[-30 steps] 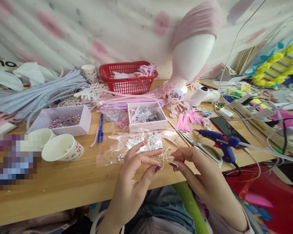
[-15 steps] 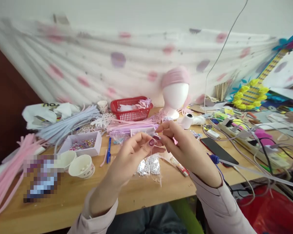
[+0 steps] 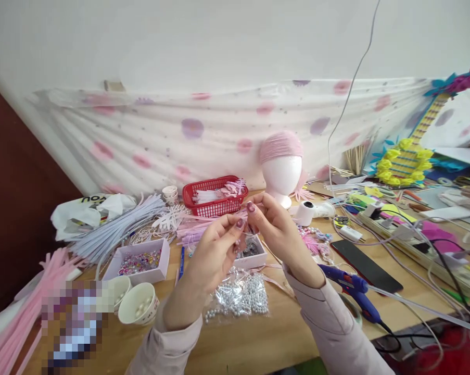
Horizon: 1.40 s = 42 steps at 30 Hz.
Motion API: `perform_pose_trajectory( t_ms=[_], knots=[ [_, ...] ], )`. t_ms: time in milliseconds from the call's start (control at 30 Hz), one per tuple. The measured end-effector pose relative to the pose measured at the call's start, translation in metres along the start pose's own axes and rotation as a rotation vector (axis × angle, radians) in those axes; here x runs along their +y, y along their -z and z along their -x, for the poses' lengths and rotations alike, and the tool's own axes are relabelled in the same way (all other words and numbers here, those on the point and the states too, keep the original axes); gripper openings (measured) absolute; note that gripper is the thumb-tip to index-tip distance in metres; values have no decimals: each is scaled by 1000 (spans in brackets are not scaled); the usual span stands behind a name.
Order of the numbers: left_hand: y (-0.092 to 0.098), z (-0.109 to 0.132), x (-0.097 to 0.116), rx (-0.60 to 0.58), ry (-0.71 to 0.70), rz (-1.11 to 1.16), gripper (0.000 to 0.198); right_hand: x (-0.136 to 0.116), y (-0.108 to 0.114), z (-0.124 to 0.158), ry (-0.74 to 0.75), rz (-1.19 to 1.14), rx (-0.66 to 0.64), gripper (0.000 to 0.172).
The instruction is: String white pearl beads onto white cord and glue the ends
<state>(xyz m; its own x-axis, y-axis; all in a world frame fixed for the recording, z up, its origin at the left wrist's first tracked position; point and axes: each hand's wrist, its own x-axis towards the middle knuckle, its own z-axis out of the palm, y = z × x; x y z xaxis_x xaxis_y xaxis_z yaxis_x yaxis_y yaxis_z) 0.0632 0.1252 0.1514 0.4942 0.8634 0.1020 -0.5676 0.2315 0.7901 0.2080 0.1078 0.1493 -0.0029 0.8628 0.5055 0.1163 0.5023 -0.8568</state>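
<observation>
My left hand [image 3: 213,252] and my right hand [image 3: 277,226] meet over the table with fingertips pinched close together. Whatever they pinch is too small to make out. Below them lies a clear plastic bag of silvery-white beads [image 3: 240,297]. Partly hidden behind my fingers, a white box [image 3: 256,261] holds small dark and silvery pieces. A blue pen [image 3: 181,263] lies left of my left hand. By my right forearm is a blue glue gun [image 3: 352,285], with a clear glue stick at its back.
At left are a tray of colourful beads [image 3: 163,264], paper cups [image 3: 151,312], pink pipe cleaners [image 3: 34,302] and pale blue ones [image 3: 115,226]. Behind stand a red basket [image 3: 215,209] and a foam head [image 3: 282,174] with pink wrapping. A phone [image 3: 369,265], cables and a power strip [image 3: 402,250] lie right.
The view has tilted up and shifted, so the table sits lower. My hands stay together, fingers slightly re-angled, the right thumb raised. More of the glue gun and bead bag shows.
</observation>
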Motion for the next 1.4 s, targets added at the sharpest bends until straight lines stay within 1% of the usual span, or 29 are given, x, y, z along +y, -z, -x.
perform_pose_trajectory(
  t_ms=[33,67,100,167,233,267,333,467,567,667,833,967,1133,1300,1400],
  knots=[
    [2,-5,3,33,-36,20,15,8,-3,0,-7,-63,13,25],
    [3,-9,5,65,-77,46,14,15,-6,2,-24,-113,-10,30],
    [5,-13,8,92,-120,79,14,23,-8,5,-60,-158,-65,33],
    [10,-20,14,136,-203,151,13,38,-13,13,-177,-265,-207,39],
    [16,-26,19,173,-269,215,12,51,-15,23,-283,-319,-291,39],
    [20,-28,22,195,-296,239,13,56,-16,27,-315,-310,-302,35],
    [29,-32,29,247,-338,267,18,63,-14,34,-355,-264,-302,33],
    [51,-37,45,371,-432,263,30,69,-4,45,-422,-177,-286,41],
    [65,-35,59,443,-529,267,39,69,6,53,-470,-108,-246,40],
    [76,-28,71,477,-600,298,41,68,17,61,-508,-42,-195,40],
    [86,-18,85,557,-642,333,35,66,32,69,-547,32,-164,47],
    [90,-13,92,611,-680,323,34,66,39,73,-552,58,-171,49],
    [96,-12,96,657,-648,342,33,69,45,79,-538,94,-184,48],
    [89,-14,96,738,-624,355,34,72,52,87,-525,153,-169,45],
    [84,-15,94,719,-593,371,32,73,56,91,-522,182,-153,44]
  ],
)
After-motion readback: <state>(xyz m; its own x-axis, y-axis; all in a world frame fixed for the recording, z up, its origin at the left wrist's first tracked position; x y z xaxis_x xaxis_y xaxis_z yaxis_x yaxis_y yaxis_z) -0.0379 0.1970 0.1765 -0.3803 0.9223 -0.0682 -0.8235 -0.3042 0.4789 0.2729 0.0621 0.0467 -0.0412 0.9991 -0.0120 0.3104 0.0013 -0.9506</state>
